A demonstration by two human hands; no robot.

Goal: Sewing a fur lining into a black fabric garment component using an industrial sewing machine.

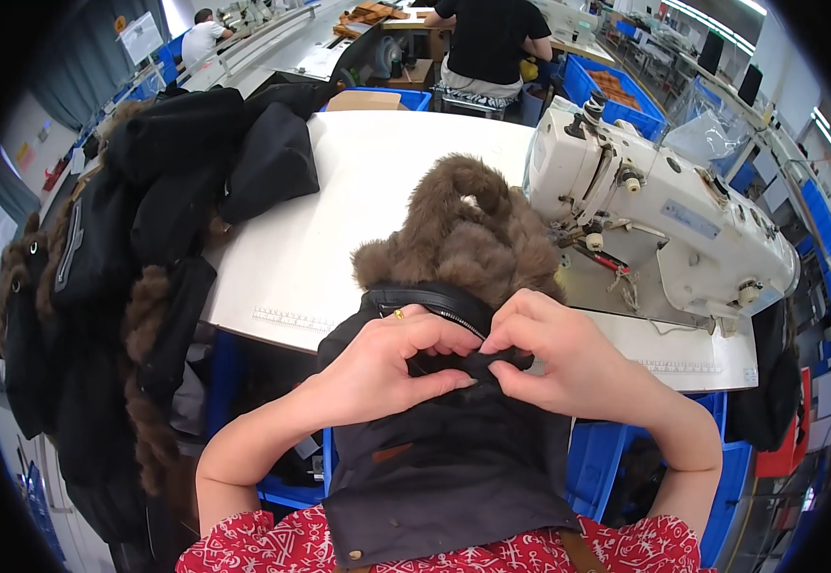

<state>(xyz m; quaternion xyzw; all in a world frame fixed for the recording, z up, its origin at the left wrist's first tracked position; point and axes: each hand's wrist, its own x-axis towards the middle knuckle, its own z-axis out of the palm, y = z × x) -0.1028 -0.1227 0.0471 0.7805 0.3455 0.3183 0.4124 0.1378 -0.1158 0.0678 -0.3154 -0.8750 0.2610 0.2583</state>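
My left hand (406,358), with a gold ring, and my right hand (554,353) face each other, pinching the dark fabric of a black garment (473,368) just below its metal zipper (439,313). Brown fur (449,244) on the garment lies over the front of the white table (272,258). A dark grey apron (444,525) covers my lap; where the garment meets it is hard to tell.
A sewing machine (664,215) stands at the right. Fur-trimmed black garments (119,267) hang over the left side. Blue bins (597,468) sit below the table. Beyond it, a person in black (487,48) and another in white (201,43) sit at stations.
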